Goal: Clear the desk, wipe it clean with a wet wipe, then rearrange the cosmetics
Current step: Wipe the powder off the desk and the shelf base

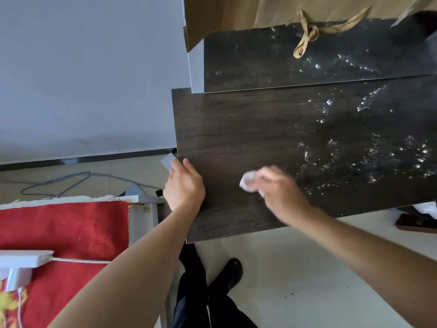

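Note:
The dark wood desk (260, 129) fills the middle and right of the head view, with glistening wet patches toward its right side. My right hand (279, 190) is blurred and pressed on the desktop near the front, closed on a crumpled white wet wipe (248, 182). My left hand (183, 183) rests on the desk's left edge, its fingers curled over it beside a small pale paper piece (168, 160). I cannot tell whether the left hand holds that piece. No cosmetics show on the desk.
A mirror panel (307, 58) stands at the back of the desk, with a brown paper bag (236, 13) with a knotted handle above it. A red blanket (66, 228) lies at the left; a cable (56, 183) runs on the floor. A dark object (416, 223) sits at right.

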Action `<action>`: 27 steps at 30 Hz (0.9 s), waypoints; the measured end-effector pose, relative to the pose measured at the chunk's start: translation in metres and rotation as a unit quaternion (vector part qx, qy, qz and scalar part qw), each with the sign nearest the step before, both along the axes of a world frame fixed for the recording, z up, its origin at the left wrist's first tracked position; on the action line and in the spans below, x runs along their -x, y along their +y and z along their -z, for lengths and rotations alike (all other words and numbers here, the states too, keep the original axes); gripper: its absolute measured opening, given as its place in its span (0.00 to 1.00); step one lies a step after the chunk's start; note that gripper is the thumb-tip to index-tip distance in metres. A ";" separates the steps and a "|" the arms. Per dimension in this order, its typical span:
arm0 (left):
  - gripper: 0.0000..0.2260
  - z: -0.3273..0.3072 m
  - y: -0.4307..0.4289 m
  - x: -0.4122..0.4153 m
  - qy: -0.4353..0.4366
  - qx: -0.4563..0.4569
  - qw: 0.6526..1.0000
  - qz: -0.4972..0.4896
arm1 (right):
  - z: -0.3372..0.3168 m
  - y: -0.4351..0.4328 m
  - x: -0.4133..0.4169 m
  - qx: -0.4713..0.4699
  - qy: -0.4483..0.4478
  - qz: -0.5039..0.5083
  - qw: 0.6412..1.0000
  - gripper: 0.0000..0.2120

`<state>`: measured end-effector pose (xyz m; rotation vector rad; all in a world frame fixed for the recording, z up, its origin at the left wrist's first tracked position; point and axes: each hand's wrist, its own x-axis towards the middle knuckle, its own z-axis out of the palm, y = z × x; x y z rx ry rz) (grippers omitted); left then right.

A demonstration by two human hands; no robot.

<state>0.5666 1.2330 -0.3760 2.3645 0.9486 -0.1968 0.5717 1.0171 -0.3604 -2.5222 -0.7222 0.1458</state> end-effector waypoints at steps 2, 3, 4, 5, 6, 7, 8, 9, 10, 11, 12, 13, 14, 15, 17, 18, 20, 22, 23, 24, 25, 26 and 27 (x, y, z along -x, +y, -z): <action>0.15 0.000 0.001 0.001 -0.001 -0.003 1.000 0.001 | -0.005 -0.003 0.031 0.004 0.040 -0.077 0.996 0.17; 0.16 0.001 0.001 0.001 -0.003 -0.004 1.000 0.001 | -0.005 -0.008 0.025 0.009 0.050 -0.084 0.995 0.16; 0.15 0.001 0.000 0.001 -0.005 -0.004 1.000 0.001 | -0.005 -0.013 0.007 0.015 0.045 -0.064 0.997 0.17; 0.15 0.001 0.000 0.001 -0.007 -0.005 1.000 0.001 | -0.003 -0.019 -0.018 0.025 0.019 -0.016 0.999 0.17; 0.14 0.001 -0.001 0.000 -0.010 -0.005 1.000 0.001 | -0.001 -0.024 -0.047 0.048 -0.015 0.049 0.998 0.18; 0.14 0.000 -0.001 -0.001 -0.012 -0.006 1.000 0.000 | -0.002 -0.030 -0.076 0.082 -0.038 0.114 0.989 0.18; 0.14 0.000 -0.001 -0.002 -0.014 -0.008 1.000 0.000 | -0.002 -0.034 -0.098 0.119 -0.043 0.169 0.978 0.18; 0.14 0.000 -0.001 -0.002 -0.015 -0.010 1.000 -0.001 | -0.003 -0.033 -0.110 0.146 -0.039 0.204 0.967 0.18; 0.14 0.001 -0.001 -0.001 -0.013 -0.012 1.000 -0.002 | -0.004 -0.027 -0.109 0.162 -0.039 0.215 0.962 0.18; 0.14 0.002 -0.001 -0.001 -0.011 -0.013 1.000 -0.002 | -0.002 -0.020 -0.099 0.163 -0.043 0.202 0.965 0.18; 0.13 0.003 0.000 0.000 -0.009 -0.013 1.000 -0.002 | -0.004 -0.012 -0.077 0.142 -0.046 0.165 0.975 0.19; 0.13 0.004 0.000 0.001 -0.009 -0.012 1.000 -0.001 | -0.004 -0.007 -0.048 0.109 -0.043 0.109 0.987 0.20; 0.13 0.004 0.000 0.001 -0.010 -0.010 1.000 0.001 | -0.005 -0.005 -0.017 0.075 -0.026 0.045 0.996 0.22; 0.13 0.004 0.000 0.001 -0.011 -0.009 1.000 0.001 | -0.008 -0.006 0.008 0.061 -0.005 -0.008 0.998 0.23; 0.14 0.003 -0.001 0.000 -0.010 -0.011 1.000 0.000 | -0.013 -0.019 0.014 0.067 0.018 -0.045 0.997 0.25; 0.14 0.002 -0.001 -0.001 -0.010 -0.012 1.000 0.000 | -0.010 -0.026 0.000 0.075 0.007 -0.010 0.997 0.25; 0.14 0.002 -0.001 -0.002 -0.011 -0.011 1.000 -0.001 | -0.005 -0.034 -0.031 0.081 -0.040 0.096 0.991 0.24; 0.14 0.002 -0.001 0.000 -0.011 -0.018 1.000 -0.003 | -0.003 -0.025 -0.031 0.074 -0.057 0.138 0.986 0.24; 0.15 0.003 -0.001 0.000 -0.011 -0.021 1.000 -0.002 | -0.002 -0.019 -0.014 0.073 -0.039 0.124 0.989 0.24; 0.15 0.003 -0.001 0.000 -0.012 -0.021 1.000 0.000 | -0.003 -0.016 0.012 0.062 -0.020 0.093 0.993 0.24; 0.15 0.003 -0.001 0.000 -0.013 -0.020 1.000 0.000 | -0.004 -0.015 0.041 0.042 0.004 0.054 0.998 0.24; 0.16 0.003 -0.001 0.000 -0.013 -0.021 1.000 0.000 | -0.008 -0.017 0.065 0.021 0.026 0.017 0.999 0.23; 0.16 0.003 -0.001 0.000 -0.012 -0.023 1.000 0.000 | -0.010 -0.024 0.078 0.008 0.042 -0.010 0.999 0.21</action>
